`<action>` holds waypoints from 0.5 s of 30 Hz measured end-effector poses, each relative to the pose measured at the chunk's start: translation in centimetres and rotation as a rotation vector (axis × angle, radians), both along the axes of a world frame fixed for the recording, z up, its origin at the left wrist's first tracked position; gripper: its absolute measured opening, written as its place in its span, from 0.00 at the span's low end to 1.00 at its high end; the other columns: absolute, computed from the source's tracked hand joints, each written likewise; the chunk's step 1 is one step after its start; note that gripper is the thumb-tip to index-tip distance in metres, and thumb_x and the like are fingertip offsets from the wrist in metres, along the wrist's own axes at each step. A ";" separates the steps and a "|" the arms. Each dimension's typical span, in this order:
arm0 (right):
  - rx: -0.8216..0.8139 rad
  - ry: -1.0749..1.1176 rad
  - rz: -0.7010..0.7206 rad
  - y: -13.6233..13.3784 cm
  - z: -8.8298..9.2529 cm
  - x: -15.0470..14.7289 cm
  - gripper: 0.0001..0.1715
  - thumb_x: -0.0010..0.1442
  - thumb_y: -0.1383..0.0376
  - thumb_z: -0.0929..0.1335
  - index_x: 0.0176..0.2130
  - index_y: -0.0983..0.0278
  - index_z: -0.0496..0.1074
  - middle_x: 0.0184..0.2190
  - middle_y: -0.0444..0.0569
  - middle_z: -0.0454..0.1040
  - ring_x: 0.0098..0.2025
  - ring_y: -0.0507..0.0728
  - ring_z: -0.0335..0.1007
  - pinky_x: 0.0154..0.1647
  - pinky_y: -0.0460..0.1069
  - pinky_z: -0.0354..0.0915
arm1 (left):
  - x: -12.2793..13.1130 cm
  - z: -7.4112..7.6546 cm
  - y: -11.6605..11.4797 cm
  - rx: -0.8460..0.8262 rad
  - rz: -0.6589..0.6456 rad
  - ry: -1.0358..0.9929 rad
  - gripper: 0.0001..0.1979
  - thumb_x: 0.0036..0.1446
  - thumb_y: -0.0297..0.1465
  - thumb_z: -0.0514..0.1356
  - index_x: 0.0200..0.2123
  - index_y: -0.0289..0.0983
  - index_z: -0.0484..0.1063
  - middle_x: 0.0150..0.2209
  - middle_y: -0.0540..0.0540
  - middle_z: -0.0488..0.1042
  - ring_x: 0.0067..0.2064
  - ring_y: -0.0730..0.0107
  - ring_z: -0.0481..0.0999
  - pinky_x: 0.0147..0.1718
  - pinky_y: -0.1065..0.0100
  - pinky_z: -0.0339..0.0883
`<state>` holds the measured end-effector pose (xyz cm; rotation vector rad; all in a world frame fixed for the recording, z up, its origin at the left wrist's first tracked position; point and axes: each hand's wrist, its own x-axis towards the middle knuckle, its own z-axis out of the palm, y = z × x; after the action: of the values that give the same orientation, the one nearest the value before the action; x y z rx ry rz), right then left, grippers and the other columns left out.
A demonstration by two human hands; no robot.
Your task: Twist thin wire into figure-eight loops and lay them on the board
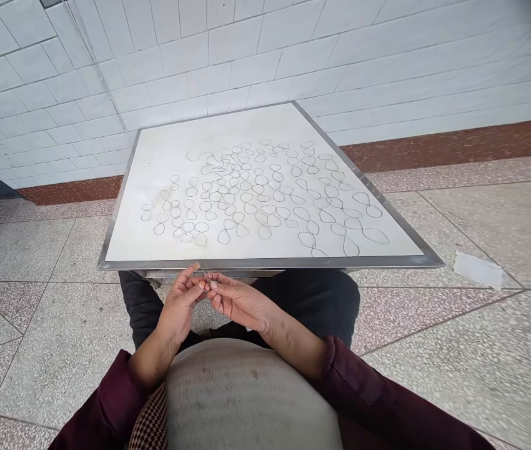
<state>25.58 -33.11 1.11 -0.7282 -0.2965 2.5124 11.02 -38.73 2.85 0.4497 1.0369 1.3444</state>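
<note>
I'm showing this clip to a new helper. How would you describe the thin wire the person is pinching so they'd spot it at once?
Start at the white, metal-edged board covered in looped wire shapes. At its near edge, the right hand and left hand meet. The thin wire pinched between their fingertips is the piece held up off the board, not lying among the loops.

No text, label, brand or number can be read anywhere here.
</note>
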 end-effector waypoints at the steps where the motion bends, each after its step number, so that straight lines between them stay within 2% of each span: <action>1: -0.017 0.018 -0.007 -0.1 -0.2 -0.1 0.15 0.50 0.73 0.78 0.37 0.66 0.75 0.33 0.44 0.77 0.31 0.45 0.73 0.34 0.38 0.70 | 0.0 0.0 0.0 -0.010 -0.002 -0.026 0.26 0.49 0.30 0.71 0.53 0.39 0.72 0.35 0.50 0.79 0.37 0.73 0.77 0.47 0.66 0.66; 5: -0.089 0.082 -0.011 -0.4 -0.5 -0.4 0.15 0.50 0.76 0.77 0.36 0.67 0.74 0.30 0.42 0.75 0.30 0.44 0.73 0.34 0.36 0.72 | 0.1 -0.1 0.1 -0.005 -0.004 -0.037 0.30 0.47 0.27 0.72 0.55 0.40 0.71 0.36 0.50 0.81 0.39 0.73 0.78 0.50 0.66 0.64; 9: -0.132 0.114 0.004 -0.8 -0.4 -0.7 0.16 0.50 0.77 0.77 0.37 0.66 0.73 0.30 0.41 0.75 0.30 0.43 0.73 0.34 0.36 0.71 | 0.4 -0.1 0.1 0.025 0.054 -0.002 0.29 0.45 0.26 0.73 0.52 0.41 0.73 0.32 0.54 0.80 0.39 0.73 0.78 0.52 0.66 0.63; 12: -0.073 0.106 0.009 -1.0 -0.1 -0.8 0.15 0.53 0.74 0.76 0.40 0.65 0.74 0.31 0.41 0.76 0.32 0.45 0.75 0.39 0.40 0.72 | 0.6 0.1 0.1 0.056 0.129 0.044 0.25 0.44 0.27 0.73 0.48 0.40 0.75 0.28 0.56 0.76 0.34 0.76 0.77 0.50 0.67 0.65; 15: 0.026 0.062 0.046 -1.2 0.2 -0.8 0.13 0.58 0.68 0.74 0.44 0.63 0.74 0.35 0.44 0.78 0.38 0.49 0.77 0.46 0.45 0.72 | 0.4 0.4 0.1 0.091 0.193 0.107 0.26 0.45 0.27 0.73 0.50 0.40 0.74 0.26 0.57 0.74 0.31 0.77 0.75 0.44 0.69 0.67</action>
<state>24.74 -34.26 1.33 -0.6381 -0.3271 2.5641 11.43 -38.61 3.25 0.5043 1.1331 1.5581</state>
